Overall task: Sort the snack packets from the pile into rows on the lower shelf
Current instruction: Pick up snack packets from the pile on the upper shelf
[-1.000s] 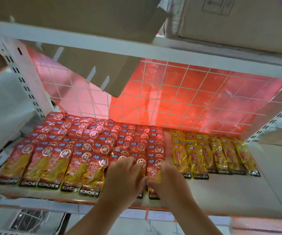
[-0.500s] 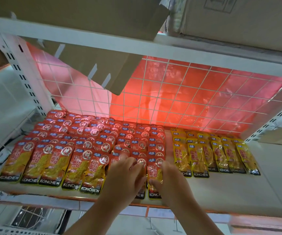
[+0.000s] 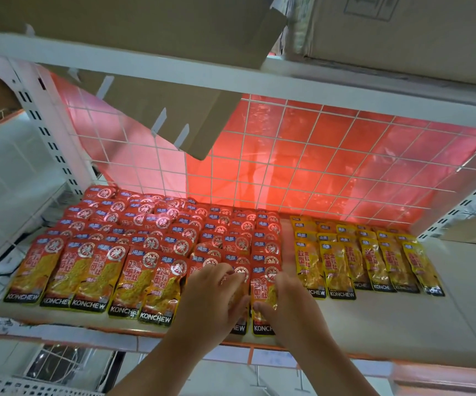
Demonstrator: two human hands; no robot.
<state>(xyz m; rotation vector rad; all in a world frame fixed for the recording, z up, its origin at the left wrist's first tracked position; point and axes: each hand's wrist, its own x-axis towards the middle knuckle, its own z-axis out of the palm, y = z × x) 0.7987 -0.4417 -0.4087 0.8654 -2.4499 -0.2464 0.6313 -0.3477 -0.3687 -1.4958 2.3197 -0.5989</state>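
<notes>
The red packet (image 3: 265, 284) in hand lies at the front of the shelf (image 3: 374, 324), in the last red column, its long axis running front to back with the KONCHEW end at the shelf's lip. It sits between the two hands. The right hand (image 3: 291, 310) is at its right edge with the thumb (image 3: 259, 306) laid on its lower face; the other fingers are blurred, so a pinch cannot be told from a press. The left hand (image 3: 211, 298) lies just to its left, fingers close together and flat over the neighbouring packet (image 3: 238, 328). The right hand is nearer, so any squaring-up would likely push away toward the red rows (image 3: 145, 238); the yellow packets (image 3: 359, 261) sit just beside. Against the earlier frames little differs: both hands stay on the same two packets, which have not shifted
</notes>
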